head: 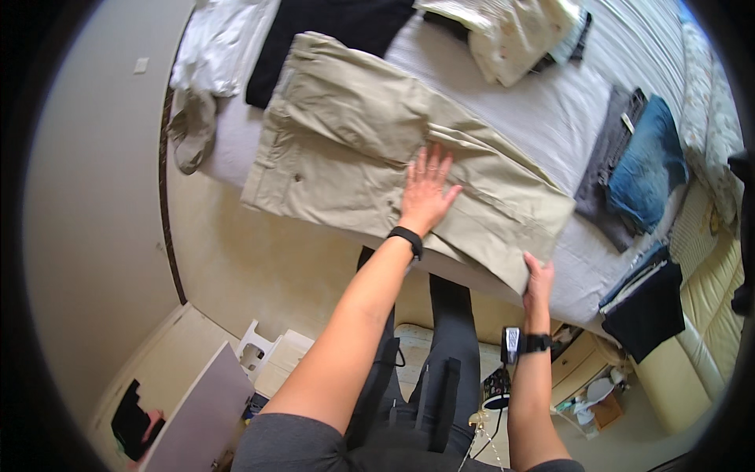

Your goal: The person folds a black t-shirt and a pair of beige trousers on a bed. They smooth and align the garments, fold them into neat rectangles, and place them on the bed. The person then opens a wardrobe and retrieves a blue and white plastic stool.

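Note:
A pair of khaki trousers [342, 171] lies spread across the near edge of the bed, waistband to the left and leg ends to the right. Creases and loose folds run over the middle of the cloth. My left hand [427, 189] rests flat on the trousers, palm down with fingers spread, gripping nothing. At the lower right corner, my right hand [538, 280] pinches the hem of a leg; its thumb lies on top and its other fingers are mostly hidden beneath the cloth.
Black clothing [330, 29] and white clothing [209, 47] lie at the upper left, near a crumpled beige item [193, 130]. A cream patterned garment [513, 35] is at the top. Folded blue jeans [649, 165], grey trousers [610, 165] and black clothes [646, 310] line the right side.

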### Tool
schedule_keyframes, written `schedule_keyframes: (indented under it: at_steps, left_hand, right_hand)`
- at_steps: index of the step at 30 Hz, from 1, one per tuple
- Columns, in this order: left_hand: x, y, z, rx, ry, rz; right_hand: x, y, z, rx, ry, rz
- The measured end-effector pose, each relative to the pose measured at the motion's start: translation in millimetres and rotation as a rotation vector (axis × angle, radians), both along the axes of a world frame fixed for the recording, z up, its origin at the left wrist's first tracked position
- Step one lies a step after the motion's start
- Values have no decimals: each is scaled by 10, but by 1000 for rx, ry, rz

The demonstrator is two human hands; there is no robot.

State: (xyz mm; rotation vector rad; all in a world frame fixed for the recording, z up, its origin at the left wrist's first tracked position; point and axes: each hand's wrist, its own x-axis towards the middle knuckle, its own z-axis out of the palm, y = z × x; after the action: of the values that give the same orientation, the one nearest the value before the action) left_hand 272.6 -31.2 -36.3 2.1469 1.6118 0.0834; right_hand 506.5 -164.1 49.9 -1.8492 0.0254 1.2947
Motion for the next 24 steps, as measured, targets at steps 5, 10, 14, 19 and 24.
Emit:
schedule_keyframes:
  at_steps: [5, 10, 14, 19, 24]
  left_hand:
    - [-131, 78, 176, -62, -257, -9]
    - [-585, 216, 273, -433, -929, 156]
    - [-1655, 100, 70, -1143, -1790, 699]
    - [-2529, 108, -93, -1162, -1946, 985]
    - [-2668, 126, 328, -798, -2207, 1427]
  right_hand:
    - [-740, 518, 1213, 333, -241, 229]
    - [-2210, 1386, 1783, 490, -143, 541]
    - [-3248, 1772, 1575, 591, -179, 1079]
    - [-3204, 1398, 963, 291, -208, 1043]
    - [-2510, 1061, 172, 13, -560, 523]
